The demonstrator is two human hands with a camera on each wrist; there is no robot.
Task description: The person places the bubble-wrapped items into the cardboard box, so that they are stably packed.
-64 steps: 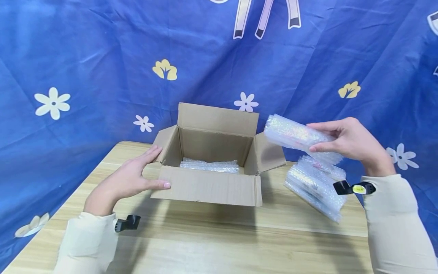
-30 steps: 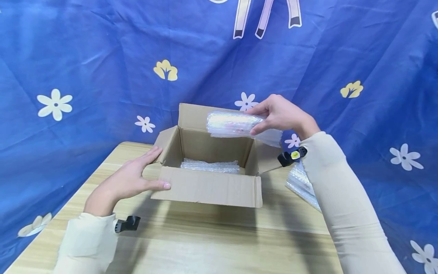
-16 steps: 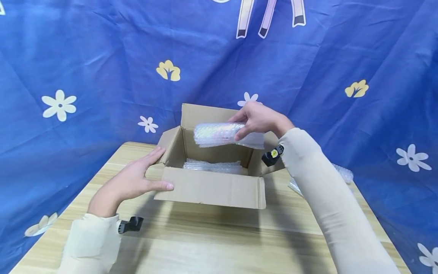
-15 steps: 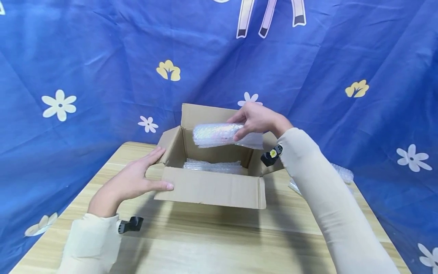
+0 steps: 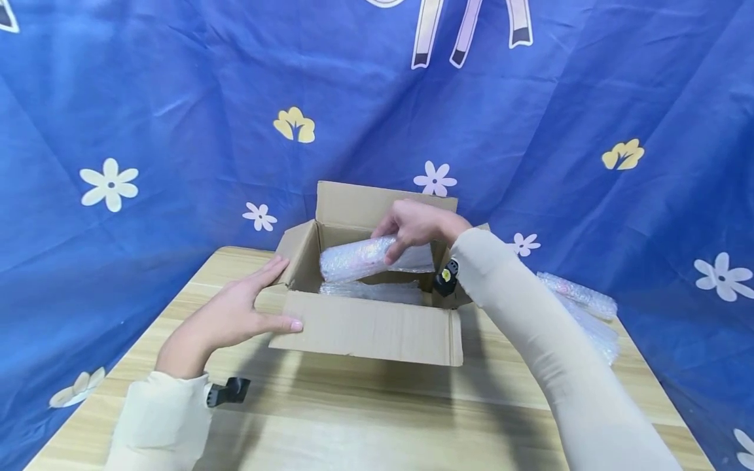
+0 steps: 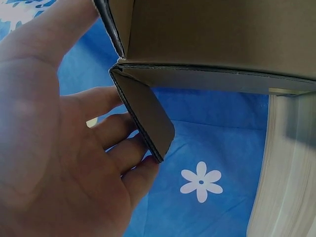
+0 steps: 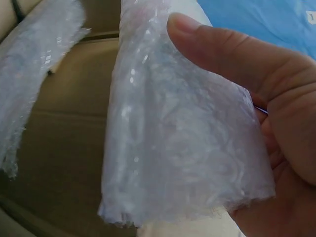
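Observation:
My right hand (image 5: 412,226) grips a roll of bubble wrap (image 5: 353,258) with something pinkish faintly showing inside, held in the upper part of an open cardboard box (image 5: 365,337). Its loose end, a flattened sheet of bubble wrap (image 7: 197,143), hangs past the thumb in the right wrist view. Below it another bubble-wrapped bundle (image 5: 371,292) lies in the box. My left hand (image 5: 230,317) rests against the box's left side, its thumb on the front flap. In the left wrist view its fairly straight fingers touch the outer face of a side flap (image 6: 143,111).
More bubble-wrapped bundles (image 5: 580,297) lie on the right of the wooden table (image 5: 353,418), partly hidden by my right sleeve. A blue patterned cloth (image 5: 377,98) hangs behind the box, close to its raised back flap (image 5: 365,203).
My right hand has carried the wrapped roll leftward from above the bundles on the right, then lowered it into the box opening. My left hand has kept its place on the box.

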